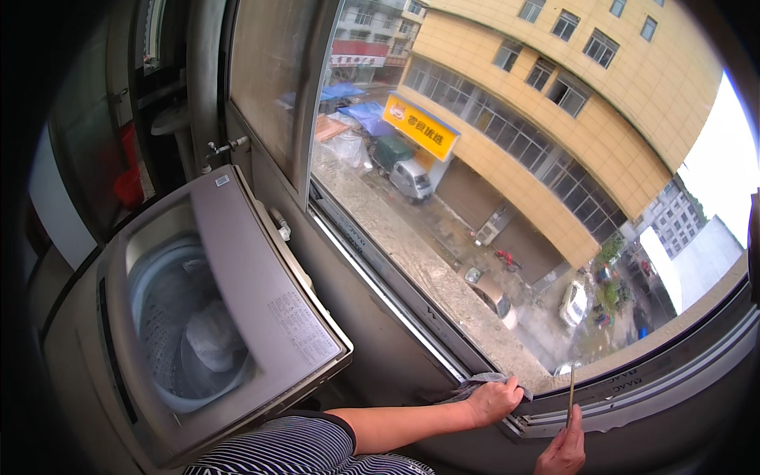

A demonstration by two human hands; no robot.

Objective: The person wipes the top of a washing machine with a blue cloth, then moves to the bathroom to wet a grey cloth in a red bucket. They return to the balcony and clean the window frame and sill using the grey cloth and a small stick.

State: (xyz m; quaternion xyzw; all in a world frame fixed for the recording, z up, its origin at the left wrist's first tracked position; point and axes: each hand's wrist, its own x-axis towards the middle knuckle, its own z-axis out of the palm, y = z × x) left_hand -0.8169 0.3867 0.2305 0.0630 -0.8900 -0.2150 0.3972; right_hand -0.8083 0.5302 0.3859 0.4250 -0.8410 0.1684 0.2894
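At the corner of the window frame, my left hand (496, 404) grips a grey cloth (482, 383), bunched over the sliding window track (409, 317). Just to its right, my right hand (563, 446) holds a thin, slender tool (572, 392) upright between its fingers; what kind it is I cannot tell. The tool's upper end stands in front of the outer sill. Dirt shows in the track's corner between the two hands.
A top-loading washing machine (267, 261) stands at the left, with white fabric (211, 338) inside its drum. Behind it a tap (228, 145) juts from the wall. A glass window pane (267, 77) stands at the upper middle. Outside the opening lie a rough ledge (415, 261) and a street below.
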